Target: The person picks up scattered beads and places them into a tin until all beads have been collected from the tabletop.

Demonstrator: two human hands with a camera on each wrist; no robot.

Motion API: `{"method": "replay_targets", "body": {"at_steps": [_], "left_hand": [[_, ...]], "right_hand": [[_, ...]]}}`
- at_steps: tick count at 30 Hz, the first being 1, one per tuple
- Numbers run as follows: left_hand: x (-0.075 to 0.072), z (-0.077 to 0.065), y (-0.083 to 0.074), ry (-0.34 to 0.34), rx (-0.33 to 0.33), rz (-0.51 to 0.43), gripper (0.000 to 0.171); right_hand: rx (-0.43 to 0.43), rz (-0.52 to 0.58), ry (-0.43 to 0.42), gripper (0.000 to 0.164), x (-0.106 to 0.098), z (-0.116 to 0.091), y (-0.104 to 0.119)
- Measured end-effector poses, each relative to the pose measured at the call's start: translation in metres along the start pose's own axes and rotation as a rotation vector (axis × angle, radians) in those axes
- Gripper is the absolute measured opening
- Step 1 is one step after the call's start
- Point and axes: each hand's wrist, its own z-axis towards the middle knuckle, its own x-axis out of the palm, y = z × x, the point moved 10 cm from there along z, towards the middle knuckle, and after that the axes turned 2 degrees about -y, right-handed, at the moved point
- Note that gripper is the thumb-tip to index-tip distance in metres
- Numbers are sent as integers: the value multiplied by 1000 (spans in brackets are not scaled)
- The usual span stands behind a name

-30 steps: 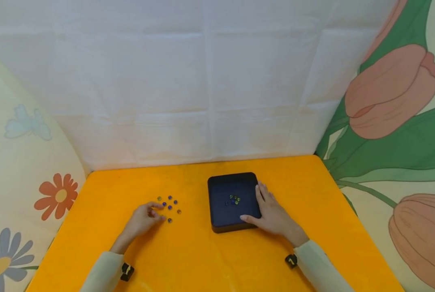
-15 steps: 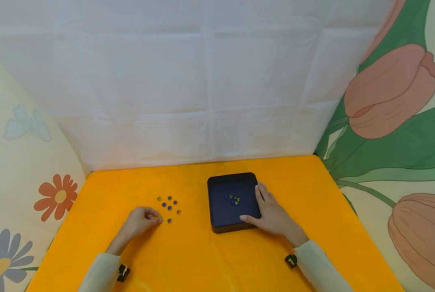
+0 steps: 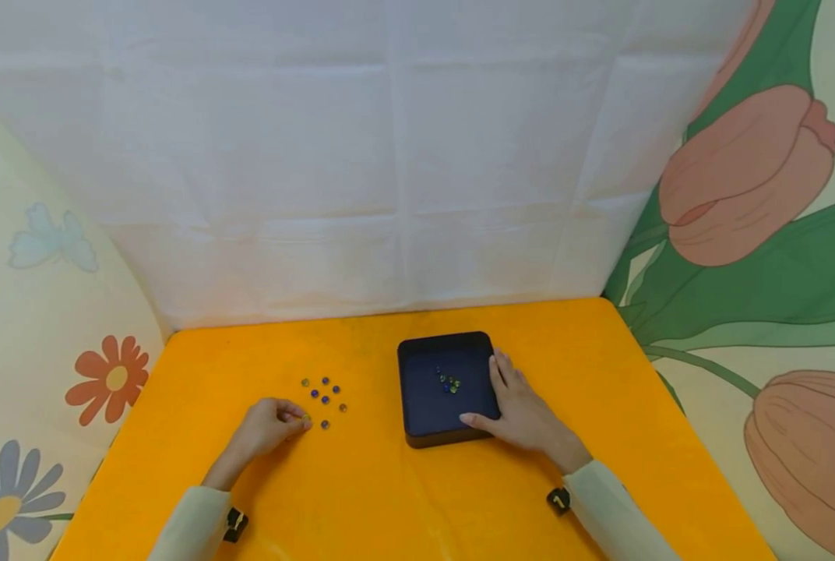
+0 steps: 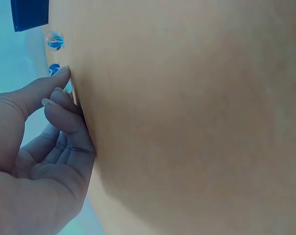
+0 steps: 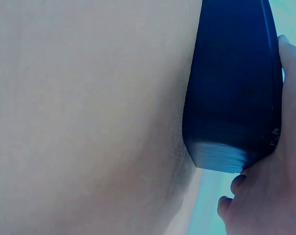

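In the head view my left hand [image 3: 270, 427] pinches a small yellow-green marble [image 3: 307, 418] between thumb and fingertips, low over the table. The left wrist view shows that marble [image 4: 67, 88] mostly hidden by the fingers. Just right of this hand lie several loose marbles: blue ones [image 3: 325, 400], an amber one [image 3: 343, 407], a yellowish one [image 3: 305, 382] and a dark one [image 3: 325, 425]. My right hand [image 3: 526, 413] rests against the near right corner of a square black tray [image 3: 417, 435], fingers straight along its right side, thumb over the front rim. Several green and blue marbles [image 3: 455, 386] sit inside.
A yellow cloth [image 3: 375, 499] covers the table. A white sheet [image 3: 389, 156] hangs behind its far edge, with flower-printed cloths at left [image 3: 32, 335] and right [image 3: 761, 327]. Black number tags [image 3: 559, 501] sit at both wrists.
My left fingers have come together on the yellow-green marble, and that hand has drawn back slightly leftward. One small marble in the tray has rolled toward the far side. My right hand stays put.
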Motion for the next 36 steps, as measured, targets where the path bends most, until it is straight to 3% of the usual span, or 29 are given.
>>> {"method": "replay_targets", "body": {"at_steps": [20,36], "left_hand": [[-2,-1,-3,9,71,7,26],[-13,-4,-28,-20,108,1,33]], "right_hand": [[-4,21,-6,123,1,0,-1],[15,34,12,124,0,0,-1]]}}
